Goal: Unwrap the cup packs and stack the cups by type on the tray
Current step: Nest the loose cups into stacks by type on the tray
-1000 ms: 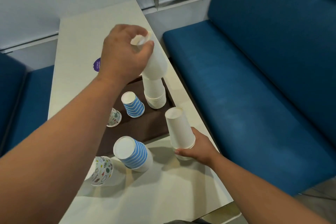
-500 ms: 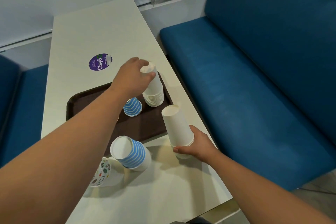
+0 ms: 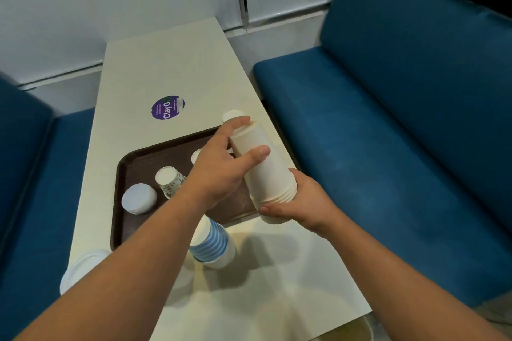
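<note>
Both hands hold a stack of plain white cups point(image 3: 266, 171), tilted above the tray's right edge. My right hand point(image 3: 299, 202) grips its wide lower end. My left hand point(image 3: 221, 166) grips its upper part, thumb across the side and fingers at the top. Behind it stands another white stack point(image 3: 232, 115) on the brown tray point(image 3: 133, 160). On the tray also sit an upside-down patterned cup point(image 3: 169, 180), a white upside-down cup point(image 3: 139, 198) and part of another cup point(image 3: 196, 154). A blue-striped stack point(image 3: 213, 243) lies on the white table point(image 3: 277, 285) below the tray.
A white cup pack point(image 3: 80, 266) lies at the table's left edge, partly behind my left arm. A purple sticker point(image 3: 167, 107) marks the tabletop beyond the tray. Blue benches point(image 3: 388, 133) flank the table on both sides.
My left hand left the white stack on the tray and came over to the stack in my right hand. My right hand lifted that stack off the table and tilted it.
</note>
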The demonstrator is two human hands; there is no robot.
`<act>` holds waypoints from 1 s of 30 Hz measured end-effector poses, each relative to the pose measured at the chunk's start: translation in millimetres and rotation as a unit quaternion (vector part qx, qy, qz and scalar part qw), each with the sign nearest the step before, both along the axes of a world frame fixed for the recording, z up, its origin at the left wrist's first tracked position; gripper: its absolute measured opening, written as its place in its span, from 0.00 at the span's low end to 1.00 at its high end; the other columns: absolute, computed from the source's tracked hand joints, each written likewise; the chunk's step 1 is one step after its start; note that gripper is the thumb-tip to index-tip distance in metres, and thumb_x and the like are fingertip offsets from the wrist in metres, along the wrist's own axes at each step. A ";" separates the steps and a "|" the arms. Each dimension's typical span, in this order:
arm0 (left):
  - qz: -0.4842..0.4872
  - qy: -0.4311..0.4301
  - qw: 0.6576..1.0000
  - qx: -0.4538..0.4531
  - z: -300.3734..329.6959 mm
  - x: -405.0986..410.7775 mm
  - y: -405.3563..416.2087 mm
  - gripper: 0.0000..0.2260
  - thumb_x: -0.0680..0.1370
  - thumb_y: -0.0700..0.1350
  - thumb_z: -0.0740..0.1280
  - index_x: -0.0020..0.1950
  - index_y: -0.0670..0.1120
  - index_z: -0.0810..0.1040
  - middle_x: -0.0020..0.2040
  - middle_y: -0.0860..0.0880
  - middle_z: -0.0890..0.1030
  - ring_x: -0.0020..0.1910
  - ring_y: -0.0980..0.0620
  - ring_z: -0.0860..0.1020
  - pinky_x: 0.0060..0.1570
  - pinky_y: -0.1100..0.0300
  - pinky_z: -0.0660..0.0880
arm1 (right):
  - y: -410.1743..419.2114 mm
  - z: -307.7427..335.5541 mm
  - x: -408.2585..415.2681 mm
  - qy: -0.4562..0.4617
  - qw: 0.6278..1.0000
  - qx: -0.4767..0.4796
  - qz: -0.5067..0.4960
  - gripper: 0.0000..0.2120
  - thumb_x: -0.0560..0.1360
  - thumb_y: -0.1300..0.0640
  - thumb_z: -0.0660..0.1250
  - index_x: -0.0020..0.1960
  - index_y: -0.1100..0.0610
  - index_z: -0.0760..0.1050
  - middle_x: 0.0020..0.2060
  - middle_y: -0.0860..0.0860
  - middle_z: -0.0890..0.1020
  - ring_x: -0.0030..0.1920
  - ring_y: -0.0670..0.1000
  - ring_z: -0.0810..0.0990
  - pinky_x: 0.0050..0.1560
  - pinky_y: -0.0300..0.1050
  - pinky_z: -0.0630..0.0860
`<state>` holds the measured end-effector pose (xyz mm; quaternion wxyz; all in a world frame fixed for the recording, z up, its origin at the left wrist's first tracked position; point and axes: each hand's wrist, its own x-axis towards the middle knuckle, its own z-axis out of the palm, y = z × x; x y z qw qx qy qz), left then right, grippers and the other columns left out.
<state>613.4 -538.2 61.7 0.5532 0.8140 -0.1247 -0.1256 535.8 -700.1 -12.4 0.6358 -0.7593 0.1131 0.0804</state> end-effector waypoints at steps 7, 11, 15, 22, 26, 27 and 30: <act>0.062 -0.035 0.997 -0.026 0.2 -3.2 -10.0 0.24 0.65 0.67 0.69 0.59 0.65 0.74 0.54 0.53 0.80 0.51 0.51 0.78 0.56 0.50 0.78 | 7.8 4.5 -0.2 -0.019 0.998 -0.045 -0.051 0.33 0.53 0.43 0.82 0.55 0.46 0.76 0.49 0.43 0.83 0.49 0.45 0.82 0.50 0.50 0.83; 0.076 -0.055 0.996 0.000 0.0 -1.1 -15.6 0.23 0.71 0.62 0.70 0.64 0.59 0.72 0.55 0.53 0.79 0.48 0.55 0.78 0.51 0.58 0.77 | 5.4 2.6 -0.6 -0.031 0.994 -0.070 -0.075 0.31 0.57 0.48 0.83 0.56 0.47 0.76 0.49 0.43 0.82 0.48 0.42 0.80 0.44 0.40 0.80; 0.085 -0.081 0.993 -0.013 13.1 13.8 -19.4 0.23 0.68 0.64 0.69 0.61 0.63 0.72 0.53 0.56 0.79 0.48 0.57 0.78 0.49 0.60 0.77 | -1.6 -7.9 -5.0 -0.026 0.993 -0.077 -0.080 0.31 0.59 0.50 0.84 0.58 0.46 0.76 0.50 0.42 0.82 0.48 0.40 0.80 0.41 0.34 0.77; 0.101 -0.231 0.966 0.062 50.8 78.6 -13.1 0.26 0.74 0.54 0.70 0.71 0.55 0.66 0.58 0.52 0.75 0.52 0.51 0.77 0.54 0.61 0.74 | -11.5 -29.8 -9.8 0.016 0.990 -0.080 -0.116 0.31 0.59 0.49 0.84 0.56 0.43 0.72 0.48 0.38 0.79 0.48 0.39 0.78 0.39 0.31 0.72; 0.090 -0.230 0.963 0.104 33.4 104.3 -18.2 0.26 0.74 0.52 0.70 0.70 0.54 0.67 0.63 0.50 0.75 0.53 0.48 0.76 0.52 0.61 0.72 | -14.4 -35.7 -6.4 0.025 0.988 -0.073 -0.132 0.34 0.59 0.49 0.84 0.60 0.47 0.72 0.53 0.43 0.79 0.53 0.46 0.78 0.45 0.37 0.75; 0.088 -0.229 0.963 0.114 26.5 107.9 -20.4 0.26 0.74 0.52 0.71 0.69 0.53 0.67 0.63 0.50 0.75 0.53 0.47 0.76 0.51 0.60 0.71 | -14.9 -36.0 -5.9 0.025 0.988 -0.069 -0.135 0.34 0.59 0.49 0.84 0.60 0.47 0.72 0.53 0.43 0.79 0.53 0.46 0.78 0.45 0.37 0.75; 0.088 -0.203 0.965 0.139 1.9 114.0 -25.1 0.24 0.72 0.51 0.72 0.65 0.51 0.68 0.59 0.47 0.76 0.51 0.45 0.77 0.47 0.59 0.69 | -16.4 -37.9 -6.9 0.029 0.988 -0.057 -0.137 0.34 0.59 0.51 0.84 0.60 0.47 0.72 0.53 0.43 0.79 0.52 0.44 0.78 0.43 0.34 0.74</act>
